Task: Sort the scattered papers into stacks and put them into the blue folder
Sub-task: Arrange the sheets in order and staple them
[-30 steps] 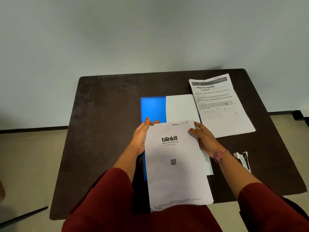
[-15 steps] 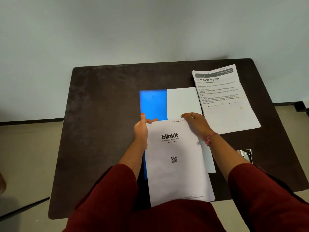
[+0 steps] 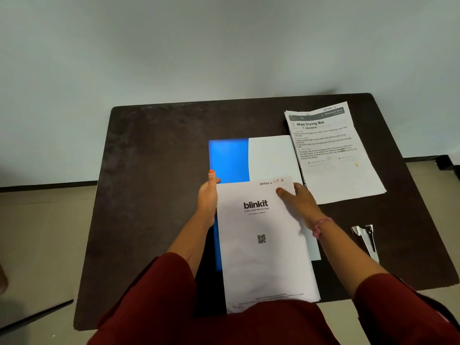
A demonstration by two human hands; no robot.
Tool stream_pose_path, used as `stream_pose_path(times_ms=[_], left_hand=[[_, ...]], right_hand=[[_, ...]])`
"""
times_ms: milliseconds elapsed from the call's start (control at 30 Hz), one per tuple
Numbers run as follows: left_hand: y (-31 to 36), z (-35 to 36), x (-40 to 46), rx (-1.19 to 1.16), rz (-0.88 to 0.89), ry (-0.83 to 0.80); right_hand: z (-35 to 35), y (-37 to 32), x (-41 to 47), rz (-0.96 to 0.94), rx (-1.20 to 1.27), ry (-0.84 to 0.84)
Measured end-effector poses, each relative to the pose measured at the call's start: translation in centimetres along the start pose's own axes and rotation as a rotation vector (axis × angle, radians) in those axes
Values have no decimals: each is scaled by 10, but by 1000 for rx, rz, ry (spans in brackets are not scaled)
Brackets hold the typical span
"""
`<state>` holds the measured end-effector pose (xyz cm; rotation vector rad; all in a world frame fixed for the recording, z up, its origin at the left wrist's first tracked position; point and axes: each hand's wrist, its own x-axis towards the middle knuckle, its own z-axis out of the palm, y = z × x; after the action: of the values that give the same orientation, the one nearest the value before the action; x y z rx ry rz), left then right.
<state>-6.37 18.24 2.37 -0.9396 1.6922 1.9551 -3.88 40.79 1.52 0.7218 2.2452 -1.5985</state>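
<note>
Nearest the camera are two dark red sleeves, one on each forearm, reaching over the near edge of a dark brown table. Between the arms lies one white sheet printed "blinkit", with a small square code below the logo and a handwritten "SECTION 1" note at its far right corner. Its near edge hangs past the table edge toward the person's lap.

The left hand grips the sheet's far left corner: the thumb points away along the edge, the other fingers are tucked under the paper and cannot be seen. The right hand holds the far right corner, thumb pressed flat on top of the page and fingers curled behind it. A pink band circles the right wrist.

Under the sheet lies one blue folder, flat on the table, its blue showing at the left and in a narrow strip along the sheet's left side. One blank white page lies on the folder's right part and sticks out past the printed sheet on the right.

To the right, near the table's edge, lies one silver stapler, apart from the papers.

Farther back on the right sits one stack of papers, the top one headed "Wipe Drying Mat", slightly tilted and just beside the blank page. How many sheets it holds cannot be told. Beyond the table is a pale wall.
</note>
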Motion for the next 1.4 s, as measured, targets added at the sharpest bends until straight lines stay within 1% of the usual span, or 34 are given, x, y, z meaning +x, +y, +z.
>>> stream_pose_path(times_ms=[133,233,367,600,733,833,1000,1067,1133,1233,1300,1400], left_hand=[[-27,-16,-25,241,9,-45],[-56,-23,-57,339,11,30],[-76,-16,-78,252,-3,54],[-67,6,-83,218,107,164],[-61,13,-73,222,162,198],[-59,19,-65,235,194,224],[-63,20,-56,244,122,264],[-63,19,-52,251,104,273],[-62,20,-51,236,81,287],[-60,25,-53,220,75,308],[-59,27,-54,209,79,321],[-59,28,-53,190,68,320]], right_hand=[[-2,28,-26,33,-21,55],[-4,47,-52,20,-73,90],[1,57,-71,-16,-66,141],[10,49,-69,-23,-47,172],[5,38,-61,-51,-97,198],[1,28,-53,-85,-143,175],[-13,26,-51,-95,-301,62],[-27,30,-54,-124,-353,58],[-46,36,-62,-202,-371,110],[-83,55,-75,-254,-385,269],[-107,71,-81,-218,-453,371],[-134,86,-84,-103,-558,475]])
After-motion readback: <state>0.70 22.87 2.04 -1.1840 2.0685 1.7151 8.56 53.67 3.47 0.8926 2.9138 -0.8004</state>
